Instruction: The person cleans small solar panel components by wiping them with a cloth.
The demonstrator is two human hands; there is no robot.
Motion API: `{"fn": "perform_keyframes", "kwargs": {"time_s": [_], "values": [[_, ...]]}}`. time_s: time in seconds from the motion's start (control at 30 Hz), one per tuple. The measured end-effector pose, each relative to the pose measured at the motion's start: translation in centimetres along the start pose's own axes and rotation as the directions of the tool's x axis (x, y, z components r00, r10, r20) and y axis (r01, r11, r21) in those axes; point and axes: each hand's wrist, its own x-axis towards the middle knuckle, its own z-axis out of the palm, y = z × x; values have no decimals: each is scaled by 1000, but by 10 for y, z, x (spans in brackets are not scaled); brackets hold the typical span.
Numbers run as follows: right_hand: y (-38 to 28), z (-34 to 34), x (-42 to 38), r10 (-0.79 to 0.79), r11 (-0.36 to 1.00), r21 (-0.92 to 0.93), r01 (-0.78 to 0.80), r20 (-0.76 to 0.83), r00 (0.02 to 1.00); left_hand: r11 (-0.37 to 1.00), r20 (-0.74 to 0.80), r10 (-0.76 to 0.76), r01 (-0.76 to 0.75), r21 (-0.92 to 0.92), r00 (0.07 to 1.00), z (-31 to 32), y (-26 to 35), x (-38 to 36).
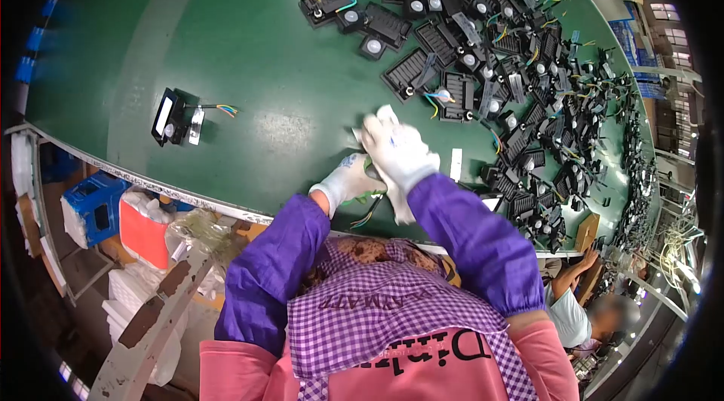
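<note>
My left hand [347, 179], in a white glove, is closed around a small black floodlight [372, 169] near the table's front edge. Most of that lamp is hidden by my hands, and its coloured wires [367, 214] stick out below. Over it, my gloved right hand [398, 148] grips a white cloth [400, 201], which hangs down past the lamp. A single floodlight with a round sensor [170, 120] lies on the green table [249, 69] to the left, its wires pointing right.
Many black floodlights [437, 43] with sensors and loose wires crowd the table's right side. A white strip [456, 164] lies right of my hands. Below the left edge stand a blue stool [98, 209] and a red container [145, 231]. Another person [577, 318] sits at the lower right.
</note>
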Motion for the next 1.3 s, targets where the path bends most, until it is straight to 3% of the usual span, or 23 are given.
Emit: {"fn": "perform_keyframes", "kwargs": {"time_s": [0.07, 0.17, 0.2, 0.27, 0.33, 0.37, 0.43, 0.47, 0.5, 0.57, 0.63, 0.67, 0.7, 0.73, 0.83, 0.93, 0.97, 1.0, 1.07, 1.1, 1.17, 1.23, 1.3], "values": [[1, 6, 26, 95, 989, 110, -97, 22, 995, 999, -43, -44, 44, 5, 998, 1, 11, -5], [25, 27, -18, 5, 998, 68, 1, -90, 996, 999, -50, -30, 29, -19, 998, 4, 3, -5], [33, 36, -37, -14, 998, 66, 21, -117, 993, 995, -89, 99, -101, -17, 991, 11, -27, 8], [55, 53, -64, -147, 986, 54, 156, -150, 978, 994, -62, -22, 15, -107, 998, 7, -1, -1], [15, 1, -46, 61, 998, -22, -64, -109, 992, 997, -1, 76, -76, 6, 997, -2, 11, -5], [30, 22, -21, 167, 907, 411, -90, -155, 974, 979, 64, -47, 59, -194, 997, 0, 8, -3], [51, 25, 31, 205, 885, 450, -117, -152, 967, 983, 40, -127, 131, -126, 991, 3, 6, -4], [52, 10, 44, 144, 989, 61, -137, -126, 982, 974, 25, -147, 149, -169, 989, 3, 6, -4], [62, 32, 40, 189, 936, 330, -121, -184, 965, 981, 18, -114, 116, -158, 993, 3, 6, -3], [44, 19, -19, -41, 998, -58, 28, -241, 970, 988, 2, -42, 42, -149, 999, 4, 0, -1], [44, 29, -51, -216, 964, -196, 177, -195, 957, 986, -83, 107, -117, -117, 991, 8, -9, 3], [46, 46, -51, -213, 974, -128, 189, -210, 954, 982, -104, 150, -160, -96, 983, 9, -11, 2], [23, 20, -46, 0, 996, -84, -14, -167, 986, 987, -55, 65, -72, -140, 996, 8, -7, 0], [32, 21, -27, 13, 1000, -11, -16, -200, 980, 984, 2, -21, 21, -174, 1000, 3, 3, -2], [42, 17, 18, 246, 870, 458, -181, -87, 965, 981, 38, -115, 119, -152, 993, 2, 9, -6], [19, -1, -40, 14, 1000, -11, -16, -163, 987, 983, -55, -40, 29, -181, 998, 8, 1, -3], [10, -5, -65, -54, 986, -166, 26, -166, 985, 951, -99, 154, -175, -254, 983, 12, -3, -2], [30, 29, -69, 15, 997, 73, -11, -55, 998, 961, -64, 71, -85, -263, 995, 12, -1, -3], [66, 63, -97, 108, 981, 171, -87, -117, 987, 957, -7, -103, 97, -273, 995, 7, 8, -4], [73, 52, -100, 28, 999, -25, -34, -221, 975, 987, -4, -82, 81, -139, 997, 5, 8, -2], [83, 41, -77, 369, 905, 269, -328, -118, 922, 960, 13, -119, 119, -253, 993, 6, 12, -6], [63, 40, -93, 201, 979, 27, -200, -201, 959, 968, 9, -129, 128, -217, 992, 0, 23, -5], [51, 59, -109, 25, 998, 59, -7, -301, 953, 980, 19, -126, 127, -154, 992, -2, 31, -7]]}}
